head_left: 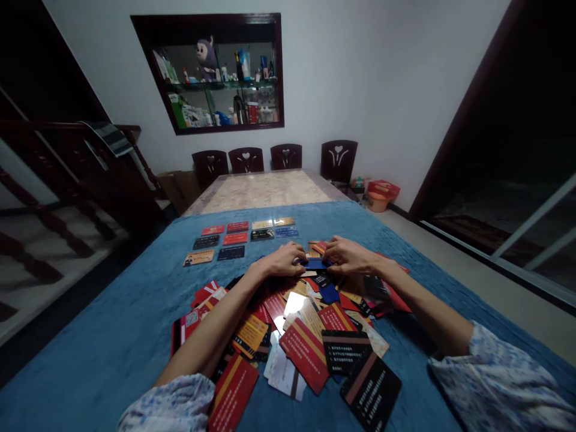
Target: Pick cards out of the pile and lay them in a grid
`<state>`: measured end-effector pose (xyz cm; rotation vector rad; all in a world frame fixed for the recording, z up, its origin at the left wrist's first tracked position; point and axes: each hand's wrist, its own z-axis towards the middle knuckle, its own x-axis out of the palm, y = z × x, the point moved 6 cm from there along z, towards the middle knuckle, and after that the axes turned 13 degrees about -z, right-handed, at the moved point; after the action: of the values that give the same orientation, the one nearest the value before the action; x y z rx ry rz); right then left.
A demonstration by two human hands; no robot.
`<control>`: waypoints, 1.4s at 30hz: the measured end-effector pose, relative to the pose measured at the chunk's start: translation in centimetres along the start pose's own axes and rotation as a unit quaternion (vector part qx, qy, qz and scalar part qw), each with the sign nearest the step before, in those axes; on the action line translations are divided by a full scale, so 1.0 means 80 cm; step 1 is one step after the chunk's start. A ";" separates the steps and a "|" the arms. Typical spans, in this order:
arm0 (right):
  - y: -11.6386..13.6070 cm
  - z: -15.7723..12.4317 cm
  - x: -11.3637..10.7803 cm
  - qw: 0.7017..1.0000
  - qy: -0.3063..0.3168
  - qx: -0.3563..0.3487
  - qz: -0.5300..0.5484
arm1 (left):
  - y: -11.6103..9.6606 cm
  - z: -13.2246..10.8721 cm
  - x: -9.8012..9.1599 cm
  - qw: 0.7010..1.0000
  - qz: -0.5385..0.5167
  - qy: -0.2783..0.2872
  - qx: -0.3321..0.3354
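Note:
A blue card (pixel 316 263) is pinched by its two ends, my left hand (pixel 284 260) at one and my right hand (pixel 350 254) at the other. Both hands are closed on it, just over the far part of a loose heap of plastic cards. Among the heap are a red card with a gold stripe (pixel 306 354), a black card with white print (pixel 372 393), a white card (pixel 287 372) and an orange card (pixel 252 333). My forearms cover some of the heap. Beyond my left hand, several cards lie in separate spots, including a dark blue card (pixel 231 252) and a red card (pixel 235 239).
A blue cloth (pixel 135 288) covers the near table, and a marble-patterned tabletop (pixel 270 189) shows past it. Dark chairs (pixel 246 160) stand at the far end. A wooden railing (pixel 54 138) is on the left, and an orange bucket (pixel 378 201) is on the floor at right.

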<state>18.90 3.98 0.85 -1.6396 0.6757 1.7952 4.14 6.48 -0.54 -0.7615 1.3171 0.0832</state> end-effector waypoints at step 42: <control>-0.010 0.003 0.008 0.985 -0.061 0.136 -0.088 | 0.012 -0.002 -0.017 0.974 -0.090 -0.205 0.027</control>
<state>19.31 4.77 0.30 -1.3540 0.6652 1.5854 3.22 7.60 0.21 -0.7665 0.8515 0.0553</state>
